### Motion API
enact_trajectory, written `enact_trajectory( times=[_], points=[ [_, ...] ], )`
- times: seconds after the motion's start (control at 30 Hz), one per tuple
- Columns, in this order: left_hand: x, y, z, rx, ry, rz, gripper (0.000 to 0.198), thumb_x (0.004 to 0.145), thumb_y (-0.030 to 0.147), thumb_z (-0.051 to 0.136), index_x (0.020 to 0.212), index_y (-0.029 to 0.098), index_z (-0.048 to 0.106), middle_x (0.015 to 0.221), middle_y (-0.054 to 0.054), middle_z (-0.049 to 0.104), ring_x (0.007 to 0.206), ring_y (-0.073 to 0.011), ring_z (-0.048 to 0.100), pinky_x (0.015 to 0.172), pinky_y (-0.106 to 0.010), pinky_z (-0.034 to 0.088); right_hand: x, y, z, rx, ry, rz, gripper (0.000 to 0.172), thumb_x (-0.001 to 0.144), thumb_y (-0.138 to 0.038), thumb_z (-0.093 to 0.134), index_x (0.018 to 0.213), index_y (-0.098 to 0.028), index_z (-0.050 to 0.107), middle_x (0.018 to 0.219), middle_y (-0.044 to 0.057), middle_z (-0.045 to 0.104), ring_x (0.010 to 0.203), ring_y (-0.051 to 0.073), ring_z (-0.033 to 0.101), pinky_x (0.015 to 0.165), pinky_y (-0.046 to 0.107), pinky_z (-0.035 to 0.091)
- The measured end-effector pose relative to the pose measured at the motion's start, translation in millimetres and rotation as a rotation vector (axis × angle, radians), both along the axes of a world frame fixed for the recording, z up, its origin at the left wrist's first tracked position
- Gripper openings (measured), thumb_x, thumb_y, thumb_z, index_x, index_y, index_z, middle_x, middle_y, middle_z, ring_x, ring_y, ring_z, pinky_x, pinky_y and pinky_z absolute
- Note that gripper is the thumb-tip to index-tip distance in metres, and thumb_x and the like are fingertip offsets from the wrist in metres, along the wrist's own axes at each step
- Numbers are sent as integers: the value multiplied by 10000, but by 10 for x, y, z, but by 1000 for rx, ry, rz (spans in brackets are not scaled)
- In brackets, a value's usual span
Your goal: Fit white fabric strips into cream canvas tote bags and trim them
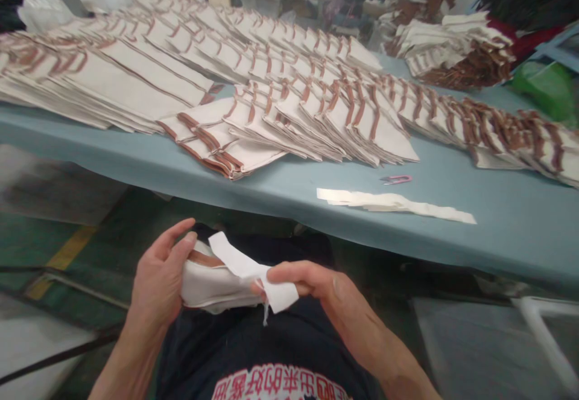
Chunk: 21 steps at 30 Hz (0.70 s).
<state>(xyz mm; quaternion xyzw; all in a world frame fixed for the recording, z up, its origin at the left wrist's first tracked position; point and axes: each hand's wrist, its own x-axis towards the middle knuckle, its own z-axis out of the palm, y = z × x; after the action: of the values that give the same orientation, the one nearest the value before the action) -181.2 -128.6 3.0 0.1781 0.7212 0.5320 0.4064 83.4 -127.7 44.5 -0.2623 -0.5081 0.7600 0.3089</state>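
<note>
My left hand (160,270) grips the left end of a folded white fabric piece (212,288) with a brown stripe, held in front of my body. Across its upper right side lies a white paper strip (237,261). My right hand (301,278) pinches that strip between thumb and fingers near its right end; some fingertips are hidden behind it. A few loose white threads (266,314) dangle below the pinch. On the table beyond lie a pair of pink-handled thread snips (398,179) and a row of overlapping cream strips (393,201).
Overlapping white fabric pieces with brown trim (316,116) spread along the blue-covered table (511,231). A taller fabric pile (456,50) stands at the back right, beside a green object (545,89). The table's near edge runs just beyond my hands.
</note>
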Motion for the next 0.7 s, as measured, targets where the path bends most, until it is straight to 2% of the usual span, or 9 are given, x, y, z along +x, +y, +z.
enact_trajectory(
  times=[0.07, 0.17, 0.27, 0.33, 0.43, 0.53, 0.6, 0.7],
  points=[
    [30, -106, 30, 7, 109, -70, 618, 665, 497, 848, 1189, 189, 735, 597, 37, 708, 436, -140, 582, 393, -191, 428, -17, 7, -34, -8, 10, -19, 544, 1108, -602, 316, 1424, -301, 641, 1372, 78, 727, 1206, 260, 688, 1077, 424, 479],
    [167, -304, 157, 109, 359, -273, 387, 789, 461, 781, 1086, 214, 759, 615, 30, 710, 490, -146, 623, 477, -197, 488, -41, 32, -103, 16, 9, -45, 559, 1103, -612, 311, 1482, -308, 587, 1460, 93, 671, 1304, 289, 641, 1121, 472, 448],
    [334, -412, 291, 301, 598, -546, 244, 877, 347, 719, 1089, 238, 768, 515, 82, 610, 383, -93, 509, 423, -171, 405, -54, 44, -157, 10, 13, -52, 648, 1069, -686, 321, 1533, -289, 539, 1554, 106, 588, 1414, 312, 554, 1195, 513, 374],
    [409, -401, 331, 414, 723, -654, 252, 917, 258, 677, 1160, 243, 743, 514, 100, 607, 353, -76, 478, 405, -161, 378, -57, 37, -172, -40, 17, -50, 689, 1063, -710, 284, 1541, -281, 532, 1565, 106, 578, 1444, 308, 526, 1232, 525, 325],
    [452, -317, 313, 540, 862, -691, 293, 937, 167, 633, 1212, 222, 717, 664, 58, 749, 421, -79, 590, 488, -156, 463, -56, 13, -149, -104, 12, -16, 710, 1066, -713, 230, 1556, -286, 513, 1600, 91, 539, 1489, 290, 480, 1271, 528, 268],
    [452, -248, 273, 587, 912, -754, 237, 930, 152, 635, 1130, 203, 752, 810, -14, 833, 565, -121, 728, 595, -179, 527, -43, -23, -71, -61, -57, 15, 716, 1061, -719, 247, 1584, -285, 472, 1628, 84, 503, 1516, 282, 448, 1285, 522, 258],
    [451, -229, 269, 574, 906, -783, 193, 919, 143, 636, 1044, 197, 774, 791, -26, 834, 566, -129, 731, 596, -190, 517, -30, -56, -7, -30, -113, 26, 699, 1064, -704, 288, 1594, -282, 457, 1637, 85, 489, 1522, 281, 442, 1286, 513, 267],
    [462, -222, 309, 535, 839, -781, 165, 886, 149, 644, 953, 192, 788, 685, -8, 791, 490, -114, 656, 553, -201, 467, -14, -107, 60, 45, -214, 20, 673, 1071, -680, 323, 1601, -286, 451, 1658, 79, 458, 1533, 289, 422, 1286, 511, 260]
  ],
)
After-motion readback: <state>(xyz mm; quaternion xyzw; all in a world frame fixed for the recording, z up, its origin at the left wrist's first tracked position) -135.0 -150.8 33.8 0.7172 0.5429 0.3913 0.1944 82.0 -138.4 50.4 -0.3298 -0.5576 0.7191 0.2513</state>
